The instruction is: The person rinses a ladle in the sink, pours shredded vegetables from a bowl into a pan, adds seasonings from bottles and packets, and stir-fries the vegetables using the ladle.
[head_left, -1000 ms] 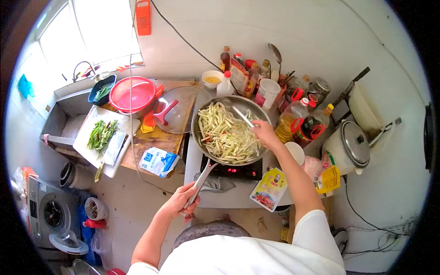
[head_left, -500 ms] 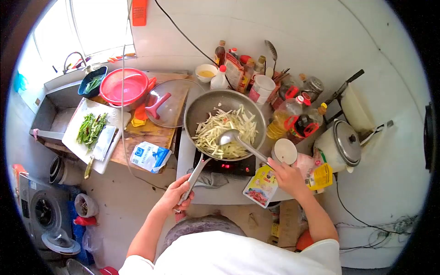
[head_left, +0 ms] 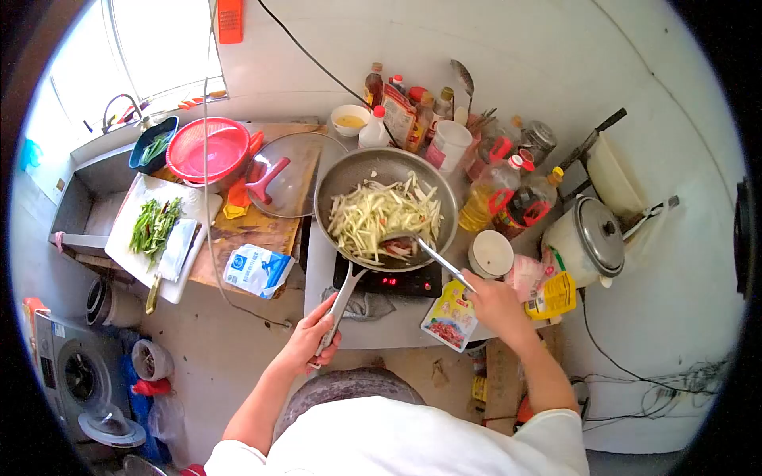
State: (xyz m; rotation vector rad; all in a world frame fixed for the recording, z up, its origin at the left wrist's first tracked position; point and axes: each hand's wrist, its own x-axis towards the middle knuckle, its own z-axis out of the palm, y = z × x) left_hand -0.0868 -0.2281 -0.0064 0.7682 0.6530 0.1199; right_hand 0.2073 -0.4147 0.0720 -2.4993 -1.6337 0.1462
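Note:
My left hand [head_left: 312, 337] is wrapped round the long metal handle [head_left: 337, 309] of a frying pan [head_left: 446, 190], which sits on a black induction cooker [head_left: 425, 284]. Pale cut vegetable strips [head_left: 381, 210] fill much of the pan, with a few reddish bits near its front side. In my right hand [head_left: 496, 305] is a metal ladle [head_left: 436, 255], its head low in the pan and partly hidden among the strips. A yellow-white food packet [head_left: 451, 317] lies just below the right hand, and a white bowl [head_left: 490, 254] stands beside it.
Left of the pan lie a glass lid [head_left: 298, 166], a red colander [head_left: 208, 151], and a cutting board [head_left: 127, 230] with green vegetables and a cleaver [head_left: 175, 252]. Several bottles [head_left: 484, 198] crowd behind the pan's right side. A rice cooker [head_left: 583, 246] stands farther right.
The ladle's head has moved down and toward the pan's front side, into the strips, exposing reddish bits. My right hand has shifted slightly; the left still grips the handle.

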